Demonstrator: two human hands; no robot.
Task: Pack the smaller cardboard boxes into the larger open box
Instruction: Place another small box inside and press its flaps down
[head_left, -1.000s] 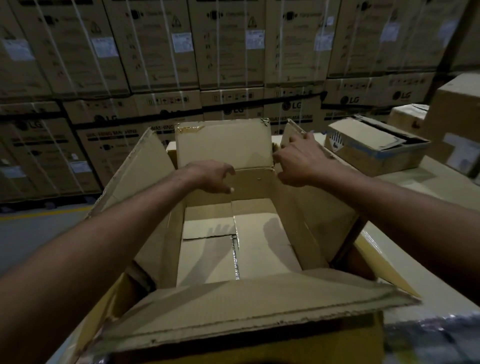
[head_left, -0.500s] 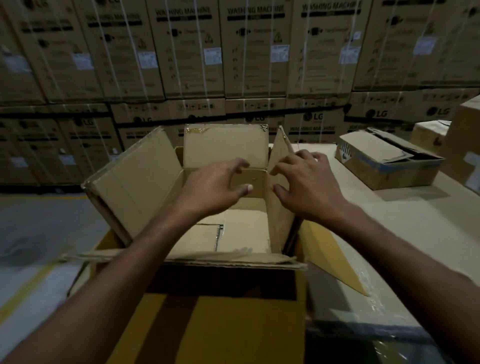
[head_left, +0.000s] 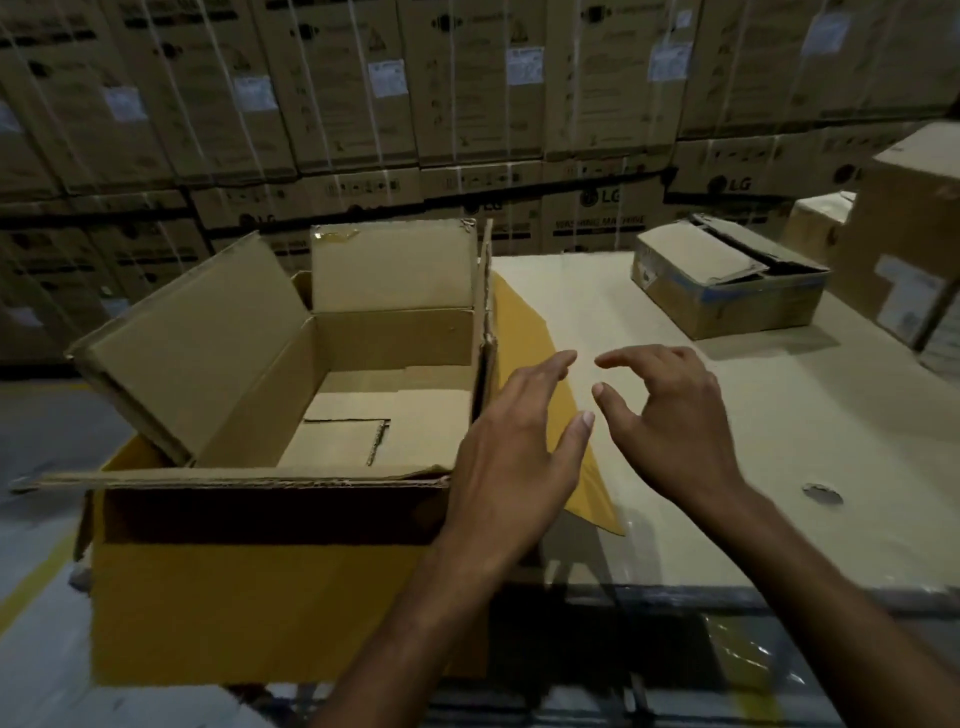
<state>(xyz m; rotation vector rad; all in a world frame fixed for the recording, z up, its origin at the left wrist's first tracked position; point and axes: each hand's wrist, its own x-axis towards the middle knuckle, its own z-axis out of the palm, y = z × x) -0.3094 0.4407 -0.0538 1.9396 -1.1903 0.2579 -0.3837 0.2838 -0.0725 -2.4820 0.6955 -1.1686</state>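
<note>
The larger open box (head_left: 332, 395) stands with its flaps up and only loose cardboard sheets on its floor; no smaller box is packed yet. My left hand (head_left: 514, 447) and right hand (head_left: 670, 421) hover just right of it, fingers spread, holding nothing. A smaller box (head_left: 727, 280) waits farther right of it on the table (head_left: 779, 467).
</note>
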